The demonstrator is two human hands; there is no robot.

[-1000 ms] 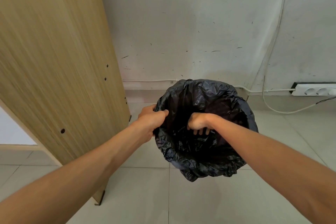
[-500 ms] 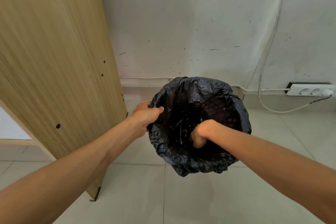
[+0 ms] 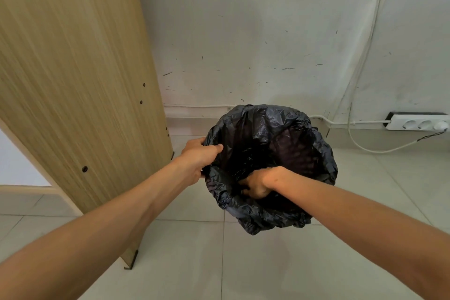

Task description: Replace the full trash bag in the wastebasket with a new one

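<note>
A black trash bag [image 3: 272, 126] lines a round wastebasket on the tiled floor by the wall; its edge is folded over the rim and hides the basket's walls. My left hand [image 3: 199, 156] grips the bag's edge at the left rim, thumb over the top. My right hand [image 3: 255, 184] reaches down inside the bag near the front, fingers curled against the plastic and partly hidden in the dark interior. The mesh pattern of the basket shows faintly through the bag on the right inner side.
A tall wooden panel [image 3: 80, 80] of furniture stands close on the left, its foot [image 3: 131, 260] on the floor. A white power strip [image 3: 418, 124] with cables [image 3: 365, 146] lies along the wall at the right. Pale floor tiles [image 3: 219, 263] lie in front.
My right hand has gone from the bag's mouth down deeper inside it. My left hand keeps its hold on the left rim.
</note>
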